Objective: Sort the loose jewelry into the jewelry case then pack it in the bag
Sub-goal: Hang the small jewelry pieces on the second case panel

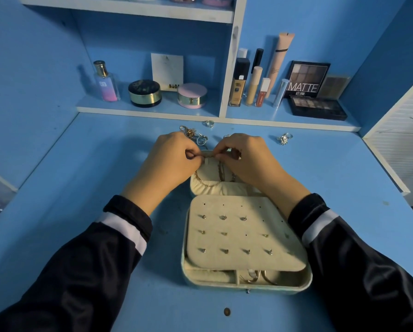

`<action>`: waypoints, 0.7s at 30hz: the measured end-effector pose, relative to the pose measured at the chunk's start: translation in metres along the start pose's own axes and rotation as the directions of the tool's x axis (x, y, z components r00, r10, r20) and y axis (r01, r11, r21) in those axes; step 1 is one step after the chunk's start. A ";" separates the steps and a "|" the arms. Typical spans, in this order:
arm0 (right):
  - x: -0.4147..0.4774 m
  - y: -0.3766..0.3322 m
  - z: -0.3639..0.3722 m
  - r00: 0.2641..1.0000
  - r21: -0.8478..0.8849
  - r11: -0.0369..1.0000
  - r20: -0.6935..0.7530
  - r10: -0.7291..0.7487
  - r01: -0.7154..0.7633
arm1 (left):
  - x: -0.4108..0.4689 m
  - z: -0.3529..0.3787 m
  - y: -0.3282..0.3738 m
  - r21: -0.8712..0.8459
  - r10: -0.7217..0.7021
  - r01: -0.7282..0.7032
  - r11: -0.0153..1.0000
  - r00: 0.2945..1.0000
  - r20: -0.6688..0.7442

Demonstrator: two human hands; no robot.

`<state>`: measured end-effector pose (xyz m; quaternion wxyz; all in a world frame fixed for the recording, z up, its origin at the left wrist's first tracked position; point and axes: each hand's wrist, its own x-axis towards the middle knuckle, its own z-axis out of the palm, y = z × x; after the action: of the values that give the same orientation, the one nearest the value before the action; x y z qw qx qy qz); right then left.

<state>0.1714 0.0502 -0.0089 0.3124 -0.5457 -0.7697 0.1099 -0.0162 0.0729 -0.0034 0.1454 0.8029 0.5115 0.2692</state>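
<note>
Both my hands are at the far end of the open jewelry case [306, 281], which lies on the blue desk [81, 188] right of center. My left hand [174, 159] and right hand [243, 159] are curled tight, each pinching the top of a thin gold chain [205, 182] between thumb and forefinger, knuckles nearly touching. The chain droops down the cream lining of the lid toward its gathered pocket. My hands cover the lid's upper edge, so I cannot tell how the chain is fixed there.

Nearer to me, the earring panel [243, 236] lies over the case's tray, with small studs pushed in rows. Under its near edge a few hoops show in a compartment.

Loose pieces lie on the desk beyond my hands: a tangled heap [190, 133] just behind my left knuckles, a ring [209, 123] farther back, and a silver ring [283, 138] off to the right.

On the far shelf stand a perfume bottle [105, 82], a black jar [145, 93], a pink jar [192, 95], makeup tubes [254, 85] and an eyeshadow palette [306, 77].
</note>
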 end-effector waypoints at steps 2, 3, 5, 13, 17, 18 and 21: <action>0.001 0.001 0.001 1.000 -0.015 1.000 0.002 -0.025 0.025 | -0.001 0.003 0.000 0.014 0.017 -0.016 1.000 0.999 -0.042; 0.001 0.002 0.002 0.999 -0.022 0.999 -0.002 -0.037 0.037 | -0.001 0.004 0.000 0.019 0.021 -0.020 1.000 0.998 -0.060; 0.001 0.003 0.003 0.998 -0.040 0.997 -0.009 -0.070 0.070 | -0.003 0.006 0.001 0.026 0.027 -0.025 0.999 0.996 -0.088; 0.001 0.006 0.006 0.989 -0.063 0.988 -0.037 -0.145 0.143 | -0.007 0.010 0.001 -0.053 0.003 -0.012 0.999 0.986 -0.164; 0.001 0.005 0.007 0.989 -0.067 0.988 -0.019 -0.144 0.142 | -0.008 0.012 0.002 -0.055 -0.002 -0.008 0.998 0.984 -0.180; 0.000 0.005 0.007 0.990 -0.069 0.988 -0.011 -0.143 0.141 | -0.008 0.012 0.002 -0.056 -0.005 -0.006 0.998 0.982 -0.190; 0.000 0.003 0.008 0.989 -0.075 0.987 0.013 -0.144 0.145 | -0.010 0.015 0.002 -0.056 0.001 -0.014 0.998 0.976 -0.218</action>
<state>0.1689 0.0523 -0.0162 0.2956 -0.4994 -0.8122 0.0599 -0.0094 0.0637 -0.0171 0.1106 0.7661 0.5133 0.3708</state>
